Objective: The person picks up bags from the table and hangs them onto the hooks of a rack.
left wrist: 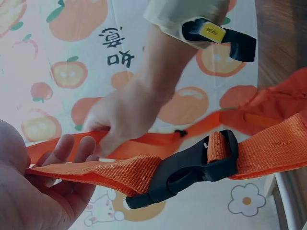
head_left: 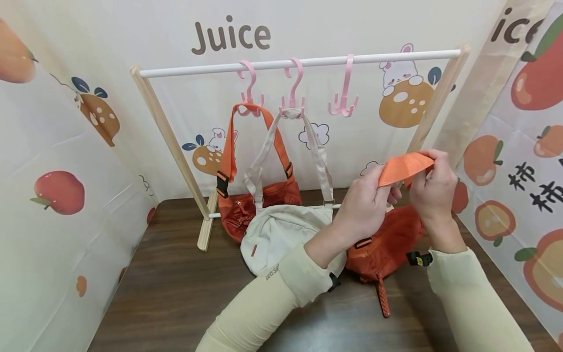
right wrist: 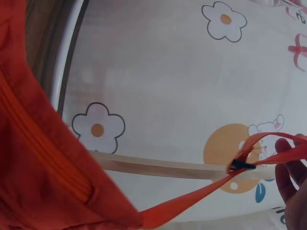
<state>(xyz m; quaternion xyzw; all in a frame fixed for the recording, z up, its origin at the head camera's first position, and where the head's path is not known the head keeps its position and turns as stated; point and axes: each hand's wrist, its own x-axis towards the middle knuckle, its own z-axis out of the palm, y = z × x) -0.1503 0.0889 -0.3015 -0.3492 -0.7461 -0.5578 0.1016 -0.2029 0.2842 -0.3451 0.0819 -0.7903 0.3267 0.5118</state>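
Both hands hold the shoulder strap (head_left: 406, 167) of an orange bag (head_left: 382, 249), lifting it in a loop at the right. My left hand (head_left: 361, 203) grips the near end of the loop, and my right hand (head_left: 435, 188) pinches the other end. In the left wrist view, the left hand (left wrist: 45, 189) has its fingers curled around the webbing beside a black buckle (left wrist: 187, 167), with the right hand (left wrist: 127, 112) behind. Below the hands, the bag's body sags near the table, its zipper visible in the right wrist view. A braided pull (head_left: 382, 296) hangs from it.
A white rod (head_left: 303, 62) on a wooden frame carries pink hooks. An orange-red bag (head_left: 281, 193) hangs from the left hook and a white bag (head_left: 281, 234) from the middle one. The right hook (head_left: 345, 93) bears no bag. A brown table (head_left: 176, 293) lies beneath.
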